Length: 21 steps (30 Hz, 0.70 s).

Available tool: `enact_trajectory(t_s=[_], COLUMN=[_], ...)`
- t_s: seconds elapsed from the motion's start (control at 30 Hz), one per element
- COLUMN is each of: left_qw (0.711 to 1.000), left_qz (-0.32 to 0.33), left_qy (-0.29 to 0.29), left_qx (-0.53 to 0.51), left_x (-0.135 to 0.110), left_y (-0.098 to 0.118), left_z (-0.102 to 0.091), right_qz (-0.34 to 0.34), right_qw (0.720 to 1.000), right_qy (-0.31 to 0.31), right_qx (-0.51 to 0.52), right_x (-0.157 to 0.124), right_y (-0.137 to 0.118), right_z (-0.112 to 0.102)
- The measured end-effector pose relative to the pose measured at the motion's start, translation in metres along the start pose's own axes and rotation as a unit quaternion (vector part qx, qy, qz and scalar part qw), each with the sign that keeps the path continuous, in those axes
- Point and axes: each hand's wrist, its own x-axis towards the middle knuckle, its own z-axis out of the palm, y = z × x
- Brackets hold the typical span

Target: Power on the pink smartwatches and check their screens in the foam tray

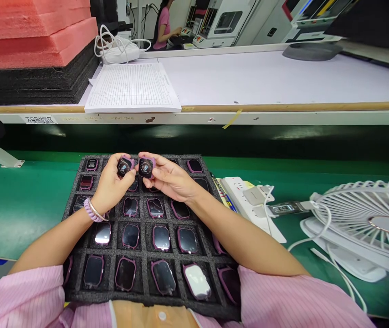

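Note:
My left hand point(114, 180) grips a purple-framed smartwatch body point(124, 166) between thumb and fingers, its screen lit with a watch face. Close beside it, my right hand point(167, 176) holds a second purple smartwatch body point(145, 167), also lit. Both are raised over the far part of a black foam tray point(143, 284). Strapless purple watches lie in the tray's compartments, such as a dark-screened one point(130, 236) and one with a white face point(197, 281). At the far left, a watch point(92, 164) shows lines on its screen. My hands and forearms hide some compartments.
Right of the tray are a white power strip point(242, 200), a plugged-in charger and a white fan point(368, 228) with cables. Above, a shelf point(232, 82) bears stacked red and black foam point(37, 45), printed sheets point(133, 89) and a white corded device point(119, 51). A person sits beyond.

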Motion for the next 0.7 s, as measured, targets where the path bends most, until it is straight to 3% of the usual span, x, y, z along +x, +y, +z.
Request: enact_trajectory(t_s=[0.7], left_qw=[1.000], left_qz=[0.003], left_qy=[-0.001], left_qx=[0.010], left_x=[0.0008], left_y=[-0.0028], left_z=[0.0010], right_qz=[0.005], right_qw=[1.000], right_qy=[0.000], right_qx=[-0.009], right_x=[-0.0013], right_y=[0.0003], right_z=[-0.0003])
